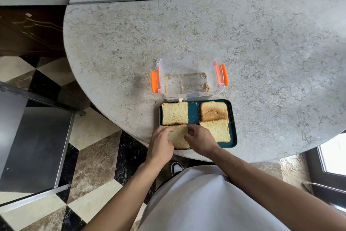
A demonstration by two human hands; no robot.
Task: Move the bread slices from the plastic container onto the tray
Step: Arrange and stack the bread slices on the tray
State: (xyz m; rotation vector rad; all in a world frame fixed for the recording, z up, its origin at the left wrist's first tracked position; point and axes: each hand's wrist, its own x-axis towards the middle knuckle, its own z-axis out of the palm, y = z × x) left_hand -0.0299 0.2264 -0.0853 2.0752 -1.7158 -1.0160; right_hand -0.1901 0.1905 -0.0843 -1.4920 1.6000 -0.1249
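A dark teal tray (194, 111) lies at the near edge of the round stone table. Several bread slices rest on it: one at the far left (174, 113), a toasted one at the far right (213, 111), one at the near right (217, 130), and one at the near left (178, 138). My left hand (161, 143) and my right hand (200, 140) both pinch the near-left slice at its edges. Just behind the tray stands the clear plastic container (189, 62) with orange clips; it holds only crumbs.
The grey stone table (262, 62) stretches far and right of the container. A dark cabinet (28, 30) stands at the left, over a checkered marble floor (89, 156). A window frame (329, 157) sits at the lower right.
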